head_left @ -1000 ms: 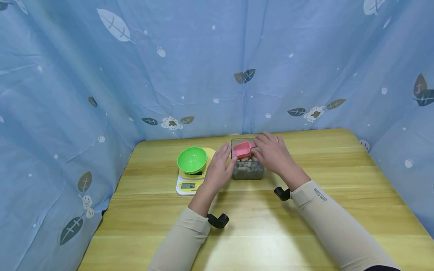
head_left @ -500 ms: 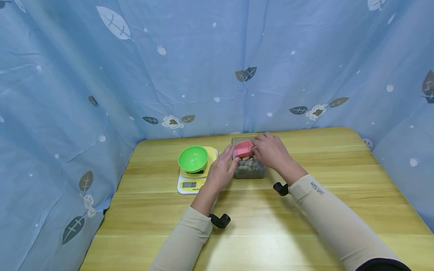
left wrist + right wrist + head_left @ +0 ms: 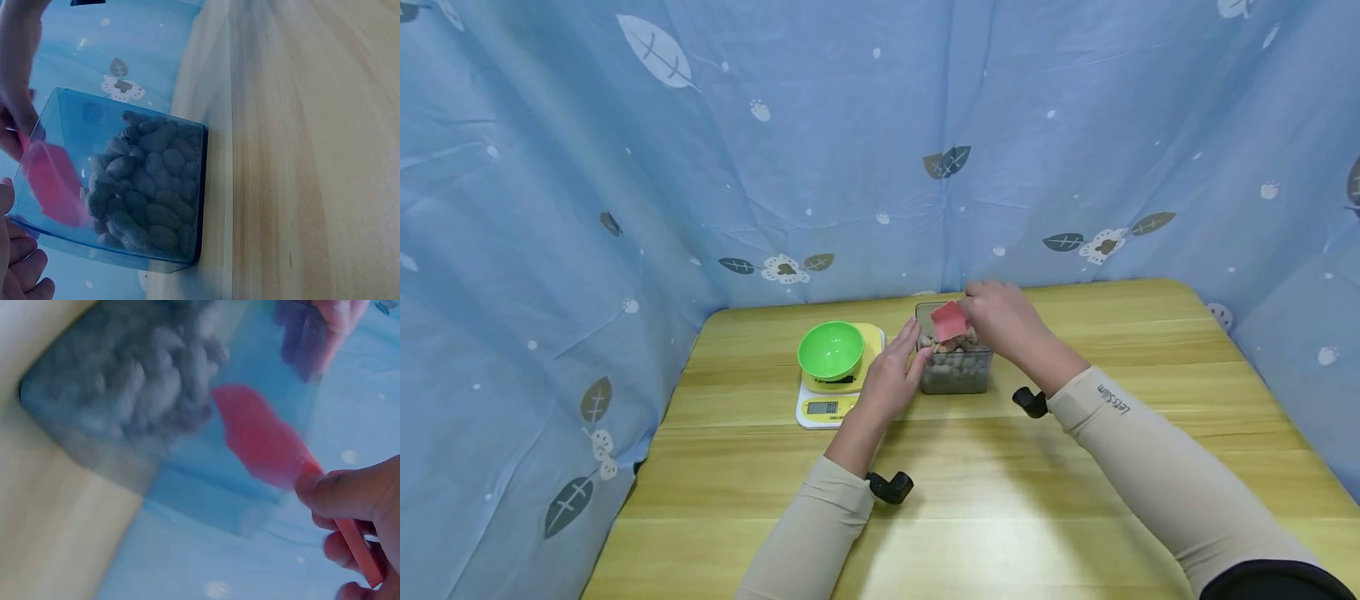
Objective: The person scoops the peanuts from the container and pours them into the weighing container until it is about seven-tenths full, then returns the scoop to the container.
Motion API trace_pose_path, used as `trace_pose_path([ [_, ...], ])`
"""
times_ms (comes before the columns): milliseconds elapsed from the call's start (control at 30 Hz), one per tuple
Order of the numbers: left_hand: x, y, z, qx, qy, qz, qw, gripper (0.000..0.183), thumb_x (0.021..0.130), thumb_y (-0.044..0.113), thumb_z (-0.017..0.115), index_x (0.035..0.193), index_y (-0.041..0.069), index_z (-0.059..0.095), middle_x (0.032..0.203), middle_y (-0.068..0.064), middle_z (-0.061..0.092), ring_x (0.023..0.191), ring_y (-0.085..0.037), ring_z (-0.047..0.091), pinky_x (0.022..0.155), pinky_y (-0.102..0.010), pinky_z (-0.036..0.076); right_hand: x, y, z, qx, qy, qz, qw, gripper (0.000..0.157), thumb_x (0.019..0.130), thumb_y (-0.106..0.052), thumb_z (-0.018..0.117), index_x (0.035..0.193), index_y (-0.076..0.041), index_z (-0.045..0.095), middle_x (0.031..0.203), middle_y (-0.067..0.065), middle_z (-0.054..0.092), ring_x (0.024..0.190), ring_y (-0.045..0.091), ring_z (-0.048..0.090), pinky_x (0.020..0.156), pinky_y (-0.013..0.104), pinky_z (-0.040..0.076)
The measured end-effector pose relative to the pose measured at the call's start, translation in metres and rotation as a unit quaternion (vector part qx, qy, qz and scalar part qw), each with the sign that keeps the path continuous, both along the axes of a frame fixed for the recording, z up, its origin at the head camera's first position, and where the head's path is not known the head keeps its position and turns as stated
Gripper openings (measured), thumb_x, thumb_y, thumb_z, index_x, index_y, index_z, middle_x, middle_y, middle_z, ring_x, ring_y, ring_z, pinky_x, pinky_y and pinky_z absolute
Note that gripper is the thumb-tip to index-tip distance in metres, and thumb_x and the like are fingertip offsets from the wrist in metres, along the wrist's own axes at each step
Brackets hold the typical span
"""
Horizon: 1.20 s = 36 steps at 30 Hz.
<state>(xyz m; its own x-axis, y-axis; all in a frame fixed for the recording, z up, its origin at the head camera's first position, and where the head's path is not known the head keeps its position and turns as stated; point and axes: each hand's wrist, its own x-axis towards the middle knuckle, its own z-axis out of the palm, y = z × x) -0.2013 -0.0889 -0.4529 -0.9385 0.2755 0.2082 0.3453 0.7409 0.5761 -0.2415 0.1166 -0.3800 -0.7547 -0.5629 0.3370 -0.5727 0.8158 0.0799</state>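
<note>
A see-through grey plastic box (image 3: 955, 379) holds unshelled peanuts (image 3: 156, 181). My right hand (image 3: 1006, 321) grips the handle of a pink scoop (image 3: 259, 437), thumb on top of it in the right wrist view. The scoop's head is tipped down inside the box, close over the peanuts. Held at the box's left side, my left hand (image 3: 891, 375) has its fingers extended along the wall and its thumb by the near corner. Left of that hand, a green bowl (image 3: 831, 350) sits on a yellow and white kitchen scale (image 3: 853, 402).
The box and scale stand near the back of a wooden table (image 3: 970, 517). Behind the table hangs a blue patterned curtain (image 3: 850, 150). Black wrist camera mounts (image 3: 891, 487) stick out below both hands.
The scoop has turned from lying level with its hollow upward to pointing down into the peanuts. My right hand has rotated with it, while the left hand stays at the box.
</note>
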Motion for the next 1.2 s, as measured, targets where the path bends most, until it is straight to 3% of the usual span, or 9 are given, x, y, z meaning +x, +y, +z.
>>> trace_pose_path([
  [167, 0.000, 0.001, -0.001, 0.006, -0.006, 0.005, 1.0000, 0.057, 0.105, 0.044, 0.039, 0.155, 0.016, 0.031, 0.163, 0.008, 0.020, 0.146, -0.020, 0.033, 0.119, -0.038, 0.031, 0.005, 0.004, 0.010, 0.053, 0.040, 0.022, 0.998, 0.022, 0.075, 0.008, 0.076, 0.088, -0.009, 0.077, 0.088, 0.005, 0.065, 0.080, 0.025, 0.055, 0.060, 0.035, 0.044],
  [367, -0.001, 0.001, 0.000, 0.010, -0.008, 0.004, 0.9999, 0.059, 0.105, 0.047, 0.037, 0.155, 0.016, 0.031, 0.163, 0.008, 0.020, 0.146, -0.019, 0.032, 0.119, -0.038, 0.030, -0.001, 0.006, -0.003, 0.101, 0.038, 0.058, 0.992, 0.014, 0.076, 0.000, 0.081, 0.085, -0.008, 0.076, 0.084, 0.006, 0.070, 0.080, 0.026, 0.057, 0.061, 0.035, 0.051],
  [600, -0.002, 0.002, 0.001, 0.008, -0.010, 0.009, 0.9999, 0.058, 0.105, 0.044, 0.040, 0.155, 0.016, 0.031, 0.162, 0.007, 0.020, 0.146, -0.018, 0.031, 0.119, -0.037, 0.030, -0.006, 0.009, -0.002, 0.105, -0.001, 0.095, 0.990, 0.014, 0.077, 0.001, 0.079, 0.090, -0.005, 0.075, 0.085, 0.006, 0.071, 0.076, 0.025, 0.055, 0.061, 0.036, 0.051],
  [800, -0.002, 0.002, 0.001, 0.012, -0.013, 0.010, 0.9998, 0.056, 0.105, 0.037, 0.045, 0.155, 0.015, 0.031, 0.162, 0.006, 0.021, 0.146, -0.020, 0.031, 0.119, -0.038, 0.030, -0.008, 0.012, 0.003, 0.072, -0.061, 0.094, 0.991, 0.018, 0.080, 0.006, 0.073, 0.094, -0.004, 0.076, 0.087, 0.006, 0.073, 0.074, 0.023, 0.052, 0.062, 0.037, 0.051],
  [1033, -0.001, 0.002, 0.001, 0.020, -0.015, 0.011, 0.9996, 0.057, 0.105, 0.037, 0.045, 0.155, 0.014, 0.030, 0.163, 0.005, 0.021, 0.146, -0.020, 0.031, 0.119, -0.039, 0.031, -0.010, 0.004, -0.014, 0.088, 0.009, 0.113, 0.990, 0.019, 0.078, 0.000, 0.080, 0.096, -0.006, 0.076, 0.089, 0.005, 0.072, 0.077, 0.023, 0.054, 0.061, 0.035, 0.051],
  [1200, -0.001, 0.003, 0.000, 0.016, -0.014, 0.007, 0.9997, 0.056, 0.105, 0.037, 0.045, 0.155, 0.013, 0.031, 0.163, 0.004, 0.021, 0.146, -0.020, 0.031, 0.119, -0.039, 0.031, -0.017, 0.001, -0.017, 0.079, -0.038, 0.084, 0.993, 0.017, 0.081, 0.001, 0.077, 0.096, -0.007, 0.075, 0.091, 0.004, 0.073, 0.076, 0.022, 0.051, 0.061, 0.034, 0.049],
])
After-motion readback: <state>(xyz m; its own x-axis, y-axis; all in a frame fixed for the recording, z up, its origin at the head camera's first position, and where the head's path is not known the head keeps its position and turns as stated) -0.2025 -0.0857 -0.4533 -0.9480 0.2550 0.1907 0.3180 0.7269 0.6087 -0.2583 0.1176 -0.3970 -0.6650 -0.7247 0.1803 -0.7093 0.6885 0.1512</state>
